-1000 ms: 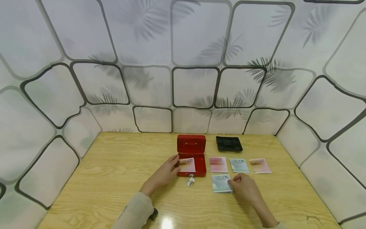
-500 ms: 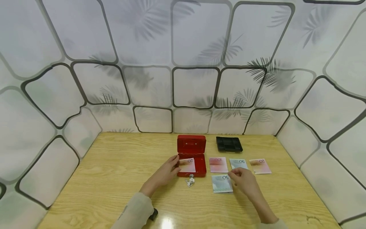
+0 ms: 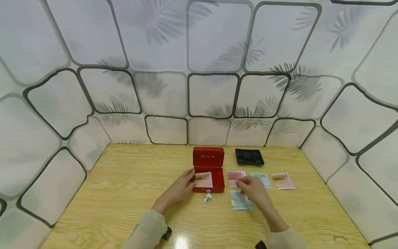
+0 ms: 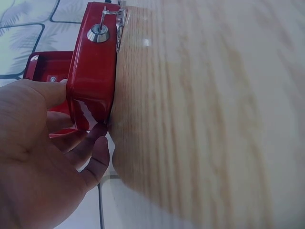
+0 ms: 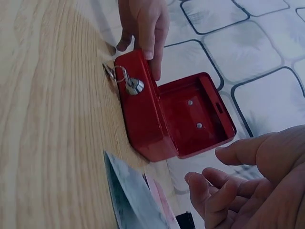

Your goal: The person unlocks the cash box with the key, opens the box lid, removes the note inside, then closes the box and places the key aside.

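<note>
When you look from the head camera, the red box (image 3: 208, 169) sits open in the middle of the desk (image 3: 118, 193), and one pink note (image 3: 204, 179) is already inside it. The left hand (image 3: 180, 188) grips the box's left edge, at 9 o'clock of it. At 3 o'clock of the box, four notes wait on the desk, so most of the work looks left to do. The right hand (image 3: 253, 192) hovers over the blue note (image 3: 240, 200) with loose fingers, holding nothing, close to the pink 100 note (image 3: 235, 177).

From the left wrist camera, the left hand (image 4: 43, 157) has its thumb and fingers curled round the box wall (image 4: 93, 81).

From the right wrist camera, the right hand (image 5: 248, 183) is half curled and holds nothing, the keys (image 5: 116, 76) hang from the lock (image 5: 135, 86).
</note>
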